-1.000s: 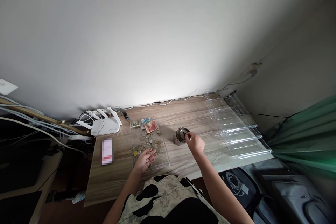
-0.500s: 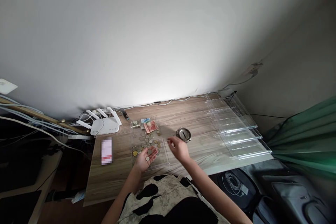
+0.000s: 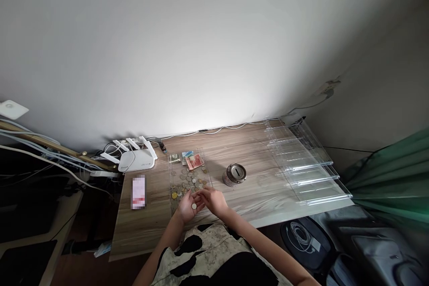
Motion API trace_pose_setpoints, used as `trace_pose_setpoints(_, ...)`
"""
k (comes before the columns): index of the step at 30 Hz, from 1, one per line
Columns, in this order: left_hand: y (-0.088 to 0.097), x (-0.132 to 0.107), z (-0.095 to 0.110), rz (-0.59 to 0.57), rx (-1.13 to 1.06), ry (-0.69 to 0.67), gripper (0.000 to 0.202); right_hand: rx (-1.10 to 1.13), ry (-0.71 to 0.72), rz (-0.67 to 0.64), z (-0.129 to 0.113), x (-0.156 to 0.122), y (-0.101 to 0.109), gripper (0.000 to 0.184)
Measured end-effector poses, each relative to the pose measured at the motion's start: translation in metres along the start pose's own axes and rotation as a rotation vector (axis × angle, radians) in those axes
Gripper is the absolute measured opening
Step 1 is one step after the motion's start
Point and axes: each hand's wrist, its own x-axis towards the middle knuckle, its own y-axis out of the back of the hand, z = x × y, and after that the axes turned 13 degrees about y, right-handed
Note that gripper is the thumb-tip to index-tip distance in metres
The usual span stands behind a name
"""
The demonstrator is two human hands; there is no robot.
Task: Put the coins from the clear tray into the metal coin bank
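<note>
Palm up, my left hand (image 3: pixel 188 208) holds a silver coin (image 3: pixel 194 206) over the near edge of a clear acrylic tray. My right hand (image 3: pixel 215 201) reaches across it, fingers pinched together over the left fingers; whatever lies under those fingertips is hidden. Many silver and gold coins (image 3: pixel 184 185) are spread on the clear tray (image 3: pixel 176 168), with a red banknote (image 3: pixel 195 161), a blue banknote (image 3: pixel 187 155) and a greenish banknote (image 3: pixel 174 157) at its far side. Right of my hands stands a round coin bank (image 3: pixel 235 174), its slotted metal lid facing up.
Stacked clear acrylic trays (image 3: pixel 304 165) occupy the table's right end. At the back left sits a white router (image 3: pixel 137 160) with cables. A blurred pink-and-white item (image 3: pixel 138 192) lies on the left of the wooden table (image 3: pixel 264 196). A cable runs along the wall.
My right hand has moved left and nearer, from beside the coin bank to over my left palm. One of two coins seen on that palm is now covered. The view has shifted slightly.
</note>
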Motion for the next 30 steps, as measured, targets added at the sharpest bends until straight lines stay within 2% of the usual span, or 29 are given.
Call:
trace_pose_setpoints(2, 0.002, 0.0, 0.002, -0.017, -0.024, 0.02, 0.043, -0.012, -0.094, 0.162, 0.012, -0.003, 0.012, 0.027)
trace_pose_setpoints(5, 0.007, -0.001, 0.005, -0.032, -0.055, 0.015, 0.043, -0.106, -0.264, 0.424, 0.039, -0.011, 0.042, 0.029)
trace_pose_setpoints(8, 0.012, 0.0, 0.007, -0.033, -0.09, -0.001, 0.042, -0.269, -0.442, 0.547, 0.069, -0.02, 0.07, 0.027)
trace_pose_setpoints(10, 0.015, 0.001, 0.008, -0.033, -0.107, 0.003, 0.042, -0.338, -0.515, 0.507, 0.083, -0.025, 0.081, 0.024)
trace_pose_setpoints(13, 0.016, 0.002, 0.008, -0.048, -0.132, 0.007, 0.044, -0.38, -0.571, 0.392, 0.091, -0.027, 0.082, 0.021)
trace_pose_setpoints(17, 0.016, 0.002, 0.008, -0.053, -0.153, -0.009, 0.047, -0.405, -0.603, 0.346, 0.087, -0.023, 0.075, 0.023)
trace_pose_setpoints(22, 0.02, 0.0, 0.009, -0.055, -0.164, -0.013, 0.044, -0.391, -0.608, 0.329, 0.079, -0.019, 0.08, 0.028)
trace_pose_setpoints(25, 0.019, -0.002, 0.01, -0.074, -0.147, -0.01, 0.045, -0.385, -0.525, 0.403, 0.066, -0.019, 0.081, 0.038)
trace_pose_setpoints(27, 0.017, -0.003, 0.012, -0.094, -0.123, -0.018, 0.046, -0.313, -0.405, 0.406, 0.051, -0.018, 0.074, 0.034)
trace_pose_setpoints(30, 0.011, -0.003, 0.012, -0.124, -0.098, -0.029, 0.047, -0.136, -0.185, 0.258, 0.021, -0.012, 0.052, 0.026)
